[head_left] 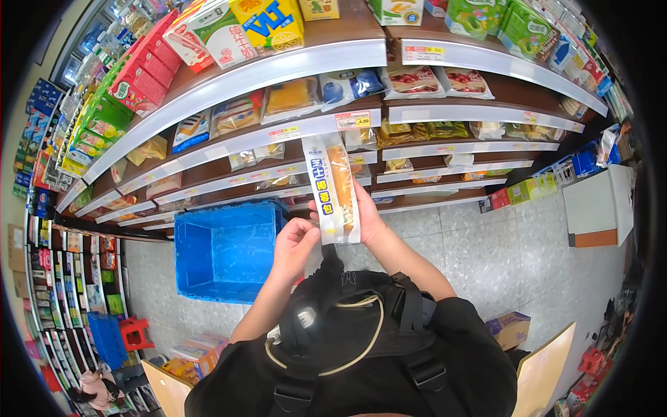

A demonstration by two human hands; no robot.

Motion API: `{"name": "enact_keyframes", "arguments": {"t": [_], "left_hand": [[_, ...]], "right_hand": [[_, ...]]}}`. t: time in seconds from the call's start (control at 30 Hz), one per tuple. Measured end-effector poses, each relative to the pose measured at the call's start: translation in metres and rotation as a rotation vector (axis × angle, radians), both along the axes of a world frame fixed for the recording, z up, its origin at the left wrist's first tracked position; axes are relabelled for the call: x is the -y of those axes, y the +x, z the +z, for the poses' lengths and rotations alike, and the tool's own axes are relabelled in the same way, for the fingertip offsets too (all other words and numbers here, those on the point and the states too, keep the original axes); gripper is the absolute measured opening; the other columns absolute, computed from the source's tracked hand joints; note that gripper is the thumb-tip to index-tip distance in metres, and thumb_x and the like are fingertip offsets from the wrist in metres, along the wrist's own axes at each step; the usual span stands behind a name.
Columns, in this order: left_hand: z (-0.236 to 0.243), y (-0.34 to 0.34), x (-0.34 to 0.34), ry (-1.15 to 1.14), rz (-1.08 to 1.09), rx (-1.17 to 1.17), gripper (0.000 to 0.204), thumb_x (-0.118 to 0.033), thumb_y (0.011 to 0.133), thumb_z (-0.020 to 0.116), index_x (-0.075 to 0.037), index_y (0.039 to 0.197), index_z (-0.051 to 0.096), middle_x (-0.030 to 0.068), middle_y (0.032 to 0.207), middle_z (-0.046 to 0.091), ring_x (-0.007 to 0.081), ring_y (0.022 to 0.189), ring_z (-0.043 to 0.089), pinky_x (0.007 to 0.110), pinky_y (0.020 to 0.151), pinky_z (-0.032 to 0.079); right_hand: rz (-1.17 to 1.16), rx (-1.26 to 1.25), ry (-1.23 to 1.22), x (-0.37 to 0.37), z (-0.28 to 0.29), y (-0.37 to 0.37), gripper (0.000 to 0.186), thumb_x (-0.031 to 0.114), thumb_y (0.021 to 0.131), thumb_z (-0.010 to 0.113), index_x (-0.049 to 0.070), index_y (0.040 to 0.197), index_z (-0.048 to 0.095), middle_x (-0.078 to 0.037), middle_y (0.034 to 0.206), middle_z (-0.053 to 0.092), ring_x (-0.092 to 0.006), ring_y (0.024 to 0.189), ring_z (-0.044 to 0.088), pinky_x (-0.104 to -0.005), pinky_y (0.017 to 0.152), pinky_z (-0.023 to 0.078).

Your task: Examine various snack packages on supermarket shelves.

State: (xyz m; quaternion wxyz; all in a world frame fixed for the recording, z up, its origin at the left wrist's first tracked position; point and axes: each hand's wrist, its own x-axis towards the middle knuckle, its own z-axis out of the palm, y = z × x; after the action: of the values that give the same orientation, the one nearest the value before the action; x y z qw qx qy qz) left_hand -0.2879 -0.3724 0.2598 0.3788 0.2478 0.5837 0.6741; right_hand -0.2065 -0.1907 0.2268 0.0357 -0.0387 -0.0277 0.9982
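A long bread roll in a clear and white plastic bag (331,191) stands nearly upright in front of the shelves. My right hand (370,221) grips it from the right side, its palm behind the bag. The fingertips showing at the bag's left edge seem to belong to this hand. My left hand (295,243) is beside the bag's lower left edge, fingers curled and thumb against them. Whether anything is pinched in it cannot be made out. The bag's top end reaches up to a shelf edge with a price label (356,120).
Curved shelves (278,132) hold packaged breads, with drink cartons (240,31) on top. A blue plastic crate (229,250) sits on the floor to the left. A white box-like stand (594,205) is at the right. Cardboard boxes (508,329) and a red stool (137,333) lie lower down.
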Motion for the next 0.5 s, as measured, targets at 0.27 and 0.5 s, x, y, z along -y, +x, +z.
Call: {"name": "enact_keyframes", "arguments": {"t": [0.27, 0.5], "left_hand": [[0.054, 0.038, -0.003, -0.002, -0.043, -0.065, 0.006, -0.005, 0.097, 0.063, -0.002, 0.101, 0.059, 0.0042, 0.088, 0.063, 0.0111, 0.081, 0.062, 0.026, 0.074, 0.051], [0.050, 0.043, -0.040, -0.096, -0.057, -0.351, 0.026, -0.003, 0.092, 0.068, 0.002, 0.117, 0.064, 0.0074, 0.116, 0.058, 0.0137, 0.099, 0.062, 0.027, 0.083, 0.055]], "right_hand": [[-0.057, -0.062, -0.064, -0.009, -0.013, 0.020, 0.059, 0.054, 0.104, 0.041, 0.010, 0.140, 0.054, -0.013, 0.128, 0.066, -0.0271, 0.108, 0.069, -0.0475, 0.091, 0.058], [-0.182, 0.179, 0.312, -0.001, -0.013, 0.025, 0.052, 0.045, 0.109, 0.035, 0.008, 0.143, 0.049, -0.011, 0.129, 0.062, -0.0233, 0.114, 0.065, -0.0404, 0.096, 0.055]]}}
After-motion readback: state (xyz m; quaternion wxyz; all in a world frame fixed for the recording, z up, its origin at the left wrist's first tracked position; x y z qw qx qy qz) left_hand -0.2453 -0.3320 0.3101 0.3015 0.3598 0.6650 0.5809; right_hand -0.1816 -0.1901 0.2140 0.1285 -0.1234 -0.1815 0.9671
